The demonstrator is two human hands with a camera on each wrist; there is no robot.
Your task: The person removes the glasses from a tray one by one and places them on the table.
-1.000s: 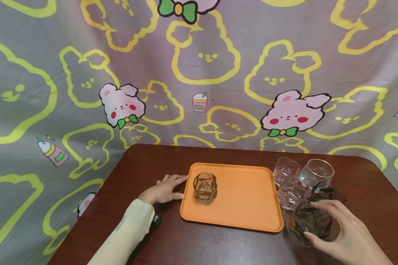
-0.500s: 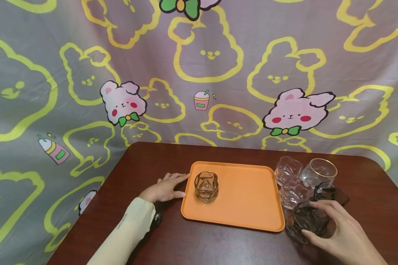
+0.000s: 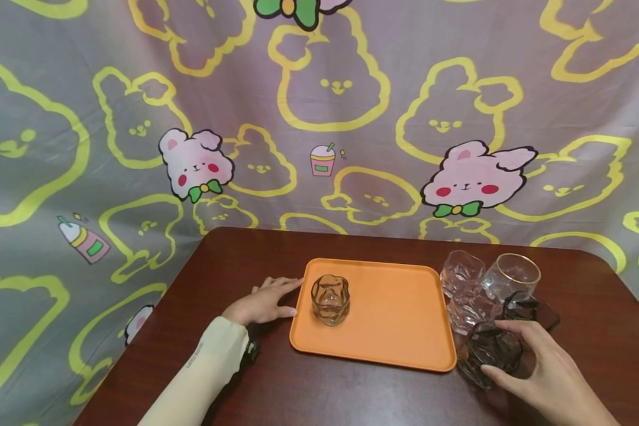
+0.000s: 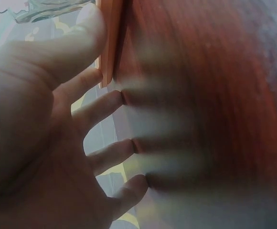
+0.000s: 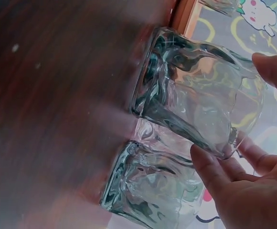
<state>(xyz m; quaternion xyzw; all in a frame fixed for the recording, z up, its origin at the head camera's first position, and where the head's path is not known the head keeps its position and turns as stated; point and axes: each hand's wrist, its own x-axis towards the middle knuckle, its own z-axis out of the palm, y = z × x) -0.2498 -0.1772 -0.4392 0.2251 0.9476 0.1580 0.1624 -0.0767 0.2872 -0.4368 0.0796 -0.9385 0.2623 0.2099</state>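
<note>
My right hand (image 3: 559,370) holds a smoky grey drinking glass (image 3: 484,358) near its rim, between thumb and fingers. This glass is just off the tray's near right corner; whether its base touches the table I cannot tell. In the right wrist view a second smoky glass (image 5: 153,186) stands beside the held one. My left hand (image 3: 258,305) lies with extended fingers against the left edge of an orange tray (image 3: 394,313). In the left wrist view the fingertips (image 4: 117,98) rest on the table. An amber-brown glass (image 3: 331,302) stands on the tray's left part.
Beyond my right hand, pinkish clear glasses (image 3: 462,275) and a gold-rimmed clear glass (image 3: 511,277) stand close together at the tray's right side. The dark wooden table (image 3: 351,390) ends at a patterned curtain (image 3: 373,148) behind.
My right hand has moved the smoky glass slightly left and away from me, nearer the tray's corner. The left hand stays at the tray's edge. The view has shifted a little.
</note>
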